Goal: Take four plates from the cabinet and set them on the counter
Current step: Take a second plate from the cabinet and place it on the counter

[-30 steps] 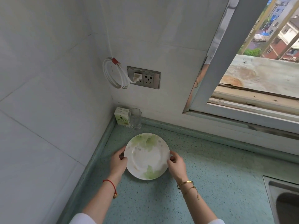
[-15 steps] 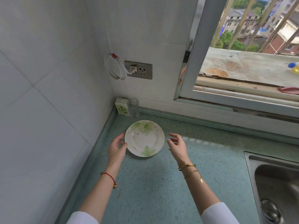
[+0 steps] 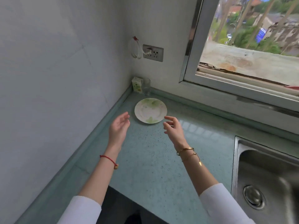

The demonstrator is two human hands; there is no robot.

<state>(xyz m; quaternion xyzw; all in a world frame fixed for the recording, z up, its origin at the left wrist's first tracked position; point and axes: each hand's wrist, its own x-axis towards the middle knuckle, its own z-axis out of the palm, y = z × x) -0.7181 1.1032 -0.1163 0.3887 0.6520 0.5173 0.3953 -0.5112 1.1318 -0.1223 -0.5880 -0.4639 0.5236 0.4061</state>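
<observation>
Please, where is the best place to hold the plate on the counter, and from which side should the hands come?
Probably by its rim, at two opposite edges. The plate lies flat on the counter, and the near side is free, while the carton and glass stand behind it.

**Camera placement: single head view**

I have one wide-angle camera, head-worn, looking forward and steeply down into the counter (image 3: 145, 159) corner. Near field: both forearms entering from the bottom edge. Far field: tiled wall (image 3: 56, 78) left, window (image 3: 250, 46) upper right, sink (image 3: 267, 175) at right edge. No second view for overlap.
</observation>
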